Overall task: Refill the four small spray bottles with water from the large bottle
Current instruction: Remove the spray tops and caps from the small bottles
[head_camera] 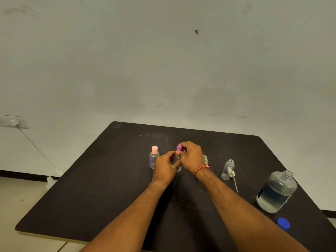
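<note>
On the dark table [112, 188] my left hand [164, 167] grips a small clear bottle [177, 160] by its body. My right hand [191, 158] pinches the purple cap [180, 147] on top of that bottle. A small bottle with a pink cap [154, 157] stands just to the left. Another small bottle [205, 159] is mostly hidden behind my right wrist. An uncapped small bottle [227, 170] stands to the right with its white spray top and tube [234, 179] lying beside it. The large bottle [276, 191], open and partly full of water, stands at the far right.
A blue cap [283, 223] lies near the table's right front edge, in front of the large bottle. A grey wall rises behind the table. On the left a wall socket [13, 121] has a cable running down to the floor.
</note>
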